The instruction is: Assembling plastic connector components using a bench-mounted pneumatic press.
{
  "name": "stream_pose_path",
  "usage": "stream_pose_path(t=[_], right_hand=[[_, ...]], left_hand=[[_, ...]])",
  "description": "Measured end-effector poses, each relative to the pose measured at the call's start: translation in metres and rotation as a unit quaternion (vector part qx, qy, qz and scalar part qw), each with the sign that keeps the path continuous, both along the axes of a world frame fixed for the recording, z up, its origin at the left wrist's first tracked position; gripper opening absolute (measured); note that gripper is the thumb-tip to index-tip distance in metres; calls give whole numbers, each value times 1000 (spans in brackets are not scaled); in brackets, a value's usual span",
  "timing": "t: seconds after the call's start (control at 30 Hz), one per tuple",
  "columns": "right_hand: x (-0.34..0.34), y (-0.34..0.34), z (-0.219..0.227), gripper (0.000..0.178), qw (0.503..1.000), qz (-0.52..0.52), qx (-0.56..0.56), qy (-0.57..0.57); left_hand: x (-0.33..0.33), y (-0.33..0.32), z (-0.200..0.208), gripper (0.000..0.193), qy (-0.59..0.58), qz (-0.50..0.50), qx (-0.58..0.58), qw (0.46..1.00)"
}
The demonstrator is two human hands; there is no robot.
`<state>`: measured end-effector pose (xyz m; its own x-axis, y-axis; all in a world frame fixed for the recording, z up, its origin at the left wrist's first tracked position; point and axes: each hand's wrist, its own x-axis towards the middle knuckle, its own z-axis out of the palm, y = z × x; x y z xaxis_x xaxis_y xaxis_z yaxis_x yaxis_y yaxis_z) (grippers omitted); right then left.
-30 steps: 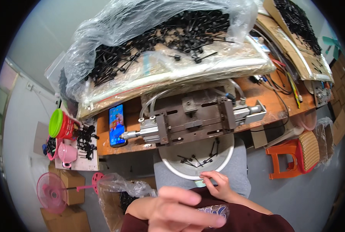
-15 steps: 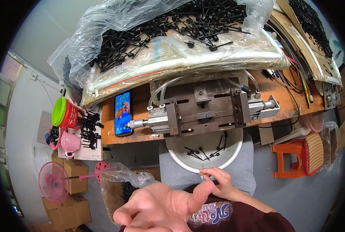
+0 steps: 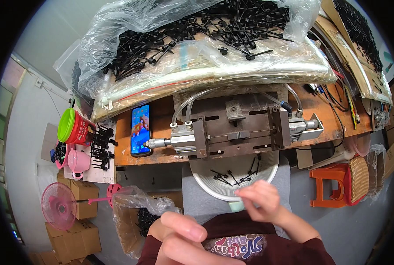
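My left hand [image 3: 181,240] is raised large and close at the lower edge, partly cut off. Its visible fingers are apart and bent toward the right, holding nothing I can see. My right hand [image 3: 263,201] hovers at the near right rim of a white perforated basket [image 3: 212,191], fingers drawn together in a pinch; whatever they may hold is hidden. Several black stem-like plastic parts [image 3: 232,176] lie in the basket over my lap. A pale green object [image 3: 236,206] shows just below the basket rim, beside my right fingertips. Above the basket sits a metal clamping fixture [image 3: 239,134] with air cylinders.
A phone [image 3: 140,128] lies left of the fixture on the wooden table [image 3: 161,157]. Behind it, black parts are heaped on a plastic-covered board [image 3: 197,70]. Left are a red bucket [image 3: 80,128], a pink cup [image 3: 78,161] and a fan [image 3: 59,206]; right, an orange stool [image 3: 327,187].
My left hand has turned from palm up to fingers pointing right. My right hand has lifted off the basket rim and moved right, fingers pinching. The pale green object has come into view.
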<state>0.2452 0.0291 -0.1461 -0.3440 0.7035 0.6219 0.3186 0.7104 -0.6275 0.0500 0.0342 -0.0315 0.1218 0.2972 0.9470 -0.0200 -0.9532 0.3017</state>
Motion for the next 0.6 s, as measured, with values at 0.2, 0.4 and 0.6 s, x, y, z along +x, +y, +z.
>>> stream_pose_path(t=[0.2, 0.4, 0.6], right_hand=[[2, 56, 63, 34, 989, -19, 145, 11], [1, 66, 73, 34, 982, -25, 186, 0], [0, 59, 68, 36, 983, -33, 178, 4]], left_hand=[[-22, 4, -10, 49, 29, -13, 20, 999], [-11, 1, -1, 49, -36, -70, -89, 993], [2, 13, -10, 40, -139, 17, -16, 990]])
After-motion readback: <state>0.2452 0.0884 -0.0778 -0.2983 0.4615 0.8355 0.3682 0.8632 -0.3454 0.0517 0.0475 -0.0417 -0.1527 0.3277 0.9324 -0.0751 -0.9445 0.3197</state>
